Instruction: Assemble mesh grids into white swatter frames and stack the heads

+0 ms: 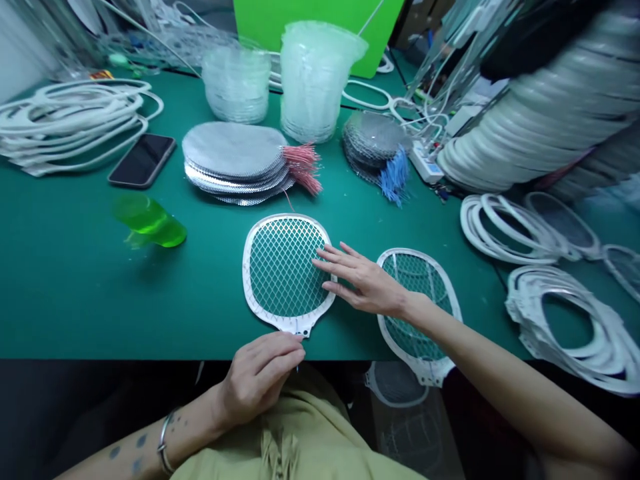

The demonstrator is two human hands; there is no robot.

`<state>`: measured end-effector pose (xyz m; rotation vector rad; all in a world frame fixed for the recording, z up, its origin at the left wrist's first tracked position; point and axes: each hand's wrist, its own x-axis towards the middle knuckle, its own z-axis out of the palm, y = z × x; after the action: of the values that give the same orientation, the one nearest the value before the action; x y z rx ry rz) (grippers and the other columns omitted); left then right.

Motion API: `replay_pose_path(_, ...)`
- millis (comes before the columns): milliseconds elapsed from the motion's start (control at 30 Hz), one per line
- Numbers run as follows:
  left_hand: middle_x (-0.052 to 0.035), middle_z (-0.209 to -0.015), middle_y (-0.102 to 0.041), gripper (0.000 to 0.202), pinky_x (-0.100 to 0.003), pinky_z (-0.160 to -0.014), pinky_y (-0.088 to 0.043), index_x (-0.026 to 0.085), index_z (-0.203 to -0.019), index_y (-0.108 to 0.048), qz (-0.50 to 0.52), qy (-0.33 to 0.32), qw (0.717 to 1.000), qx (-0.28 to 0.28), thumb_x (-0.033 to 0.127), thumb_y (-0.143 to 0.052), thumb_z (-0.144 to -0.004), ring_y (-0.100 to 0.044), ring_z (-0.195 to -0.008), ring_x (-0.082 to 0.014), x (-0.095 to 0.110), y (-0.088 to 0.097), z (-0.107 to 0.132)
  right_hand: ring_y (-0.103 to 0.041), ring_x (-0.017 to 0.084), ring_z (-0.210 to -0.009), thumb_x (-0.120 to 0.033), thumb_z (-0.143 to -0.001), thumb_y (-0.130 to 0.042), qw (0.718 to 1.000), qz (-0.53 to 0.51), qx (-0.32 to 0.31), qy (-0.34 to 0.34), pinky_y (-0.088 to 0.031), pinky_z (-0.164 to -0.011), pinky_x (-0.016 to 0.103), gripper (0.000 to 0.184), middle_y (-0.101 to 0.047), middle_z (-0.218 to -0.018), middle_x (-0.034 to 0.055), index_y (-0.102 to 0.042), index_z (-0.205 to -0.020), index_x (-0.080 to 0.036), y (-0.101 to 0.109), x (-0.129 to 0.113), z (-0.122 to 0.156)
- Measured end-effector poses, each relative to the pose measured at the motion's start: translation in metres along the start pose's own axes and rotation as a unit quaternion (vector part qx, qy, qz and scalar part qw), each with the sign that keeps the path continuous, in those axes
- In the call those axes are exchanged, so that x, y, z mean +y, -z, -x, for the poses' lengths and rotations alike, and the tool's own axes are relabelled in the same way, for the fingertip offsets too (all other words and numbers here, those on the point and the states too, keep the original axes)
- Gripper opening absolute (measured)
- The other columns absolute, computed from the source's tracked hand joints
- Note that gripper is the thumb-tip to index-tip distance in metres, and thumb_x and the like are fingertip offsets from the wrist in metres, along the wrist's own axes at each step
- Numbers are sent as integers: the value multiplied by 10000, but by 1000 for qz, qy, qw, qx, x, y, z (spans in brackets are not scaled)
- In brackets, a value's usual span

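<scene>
A white racket head (287,267) with a diamond metal mesh lies flat on the green table near its front edge. My left hand (265,373) is closed at the racket head's neck, its fingertips pinching there; a short bit of blue wire shows just below them. Fingers spread, my right hand (367,283) rests on the right rim and mesh of the same racket head. Under my right wrist lies a second white racket head (417,363), its neck pointing toward me past the table edge.
Stacked mesh sheets with red wires (235,150) and a darker mesh stack with blue wires (375,137) lie behind. A green object (150,220), a phone (143,161) and white rings (75,117) are left. White frames (575,327) pile up right. Clear plastic stacks (320,87) stand behind.
</scene>
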<state>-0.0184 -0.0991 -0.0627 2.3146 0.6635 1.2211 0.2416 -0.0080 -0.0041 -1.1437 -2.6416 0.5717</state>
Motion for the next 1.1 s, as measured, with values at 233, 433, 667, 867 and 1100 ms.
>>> replay_pose_path(233,-149,-1012,-706,261,-361,-907,-568,87,-1115,-622,-14,-27,999,-15,26,-556,-870,-657,-1048,-212,-3,2,2,-64,176,-1457,-394,-1001,-347,994,45,-65,77,-94,-1201,422,573,-209,-1565,95,-256,-1493,-115,-21,-17,-12)
replay_pose_path(433,-159,-995,-708,238,-390,-923,-563,66,-1102,-617,-25,-47,998,-27,35,-518,-888,-640,-1091,-228,-4,4,8,2,200,-1457,-500,-991,-302,989,21,-119,89,-78,-1199,423,696,-34,-1587,97,-58,-1530,-135,-37,-16,-20)
replay_pose_path(667,-139,-952,-730,200,-391,-915,-566,76,-1055,-624,-60,-46,997,-18,73,-520,-884,-672,-1042,-229,1,2,8,0,205,-1458,-548,-985,-262,985,4,-157,67,-62,-1198,431,700,-13,-1589,62,-27,-1531,-177,-37,-16,-23)
replay_pose_path(867,-113,-932,-738,208,-354,-917,-558,110,-1046,-622,-67,-24,997,-8,77,-517,-869,-692,-992,-197,7,-4,4,-12,201,-1460,-618,-954,-279,990,17,-135,34,-58,-1196,424,765,-12,-1588,58,-54,-1531,-169,-40,-23,-22)
replay_pose_path(1100,-100,-892,-734,246,-346,-878,-562,124,-1048,-604,-60,1,998,7,45,-513,-834,-699,-954,-189,7,-3,8,-45,206,-1460,-657,-930,-299,992,29,-121,30,-104,-1191,438,798,-60,-1586,64,-87,-1532,-178,-43,-23,-22)
